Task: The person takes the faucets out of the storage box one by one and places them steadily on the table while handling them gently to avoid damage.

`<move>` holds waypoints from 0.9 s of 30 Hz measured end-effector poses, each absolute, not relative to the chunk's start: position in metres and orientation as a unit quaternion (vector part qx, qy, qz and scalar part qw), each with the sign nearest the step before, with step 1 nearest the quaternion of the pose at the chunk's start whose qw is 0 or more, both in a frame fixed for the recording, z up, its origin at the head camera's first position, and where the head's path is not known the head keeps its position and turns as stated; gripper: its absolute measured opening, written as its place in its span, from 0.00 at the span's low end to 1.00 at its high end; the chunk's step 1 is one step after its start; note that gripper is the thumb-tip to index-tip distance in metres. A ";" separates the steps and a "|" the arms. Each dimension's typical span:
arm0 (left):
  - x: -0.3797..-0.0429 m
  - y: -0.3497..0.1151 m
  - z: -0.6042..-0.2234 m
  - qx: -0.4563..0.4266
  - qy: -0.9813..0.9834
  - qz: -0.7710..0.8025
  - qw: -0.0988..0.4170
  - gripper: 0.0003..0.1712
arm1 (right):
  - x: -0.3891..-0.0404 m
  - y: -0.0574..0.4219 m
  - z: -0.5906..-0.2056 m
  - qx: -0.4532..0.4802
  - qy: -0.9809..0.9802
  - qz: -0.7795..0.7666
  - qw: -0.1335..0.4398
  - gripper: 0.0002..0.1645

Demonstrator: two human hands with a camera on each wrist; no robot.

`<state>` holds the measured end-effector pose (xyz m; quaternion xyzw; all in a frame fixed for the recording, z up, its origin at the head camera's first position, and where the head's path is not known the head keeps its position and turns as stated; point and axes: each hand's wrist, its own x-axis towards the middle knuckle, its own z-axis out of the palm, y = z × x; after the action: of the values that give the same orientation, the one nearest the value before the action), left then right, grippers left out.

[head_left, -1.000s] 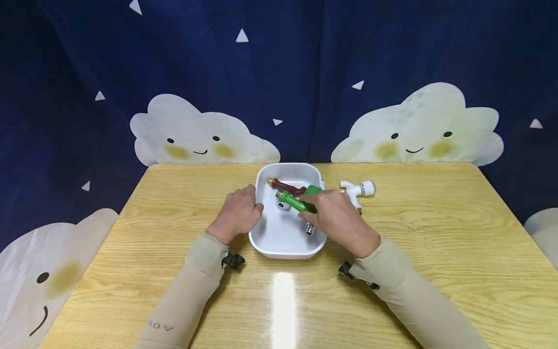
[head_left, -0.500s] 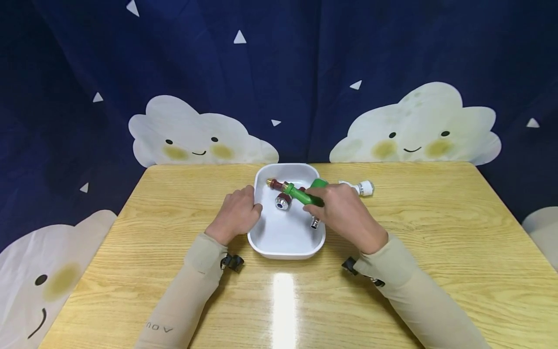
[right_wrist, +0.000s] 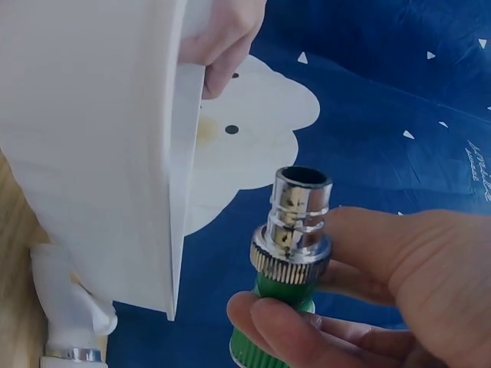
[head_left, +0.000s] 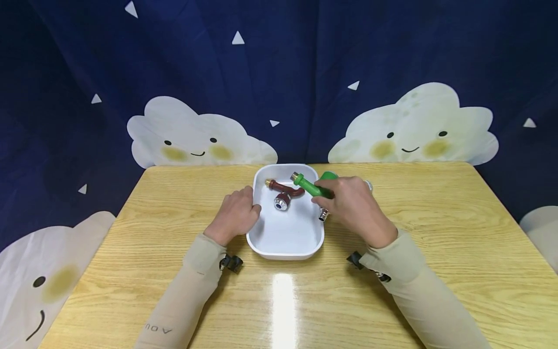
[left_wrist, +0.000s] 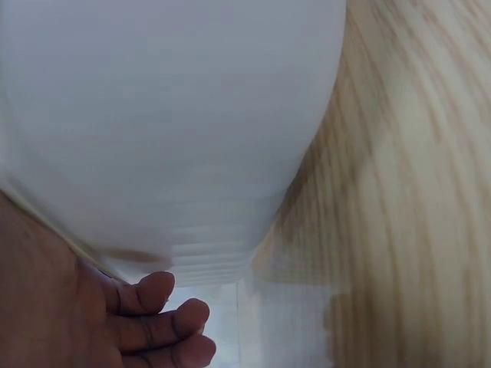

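My right hand (head_left: 355,206) grips a green plastic faucet (head_left: 307,186) above the right rim of a white tub (head_left: 285,237). The faucet's threaded end points up and left over the tub; its chrome hose nozzle (right_wrist: 299,215) stands out clearly between fingers and thumb in the right wrist view. My left hand (head_left: 234,213) holds the tub's left rim, its fingertips (left_wrist: 192,316) curled over the edge in the left wrist view. Inside the tub lies a dark red faucet (head_left: 283,188) with a brass threaded end and a chrome-ringed knob facing me.
A white faucet (right_wrist: 69,314) lies on the wooden table (head_left: 436,242) just right of the tub, mostly hidden behind my right hand in the head view. Behind the table hangs a dark blue curtain (head_left: 296,63) with printed clouds.
My right hand has moved right with the green faucet, from over the tub's inside to its right rim. More of the red faucet shows now. The left hand stays on the rim.
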<state>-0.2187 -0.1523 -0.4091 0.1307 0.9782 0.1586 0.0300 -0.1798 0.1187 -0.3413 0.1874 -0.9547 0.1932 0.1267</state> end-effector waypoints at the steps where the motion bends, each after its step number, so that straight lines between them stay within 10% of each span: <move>1: -0.219 -0.152 -0.409 0.130 0.978 0.159 0.030 0.18 | -0.180 0.119 -0.341 0.184 -0.955 0.195 0.125 0.20; 27: -0.219 -0.153 -0.408 0.131 0.978 0.162 0.030 0.17 | -0.189 0.138 -0.338 0.168 -0.954 0.212 0.126 0.20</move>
<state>-0.2192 -0.1528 -0.4082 0.1306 0.9777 0.1617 0.0296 -0.1888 0.1379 -0.3381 0.1681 -0.9544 0.2121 0.1259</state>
